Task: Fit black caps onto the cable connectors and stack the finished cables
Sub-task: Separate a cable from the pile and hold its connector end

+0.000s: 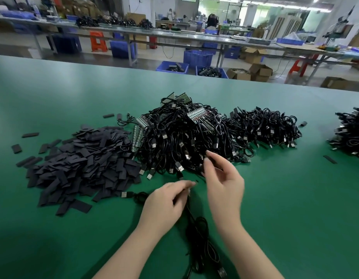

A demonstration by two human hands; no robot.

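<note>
Left hand [166, 200] pinches a cable [196, 224]; right hand [222, 178], fingers loosely curled, hovers just above it.

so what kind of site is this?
Likely a cable assembly factory floor: heaps of black USB cables and black caps on a green worktable, long benches and blue parts bins behind.

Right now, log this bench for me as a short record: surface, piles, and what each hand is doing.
surface: green table
cap pile: black caps heaped at left, some strays scattered around it
cable pile: tangled black USB cables in the middle, a second heap to its right
far right: another cable heap, cut off by the frame edge
left hand: pinches a black cable that trails toward the person
right hand: fingers curled just beyond the left hand; what it holds is blurred
</note>
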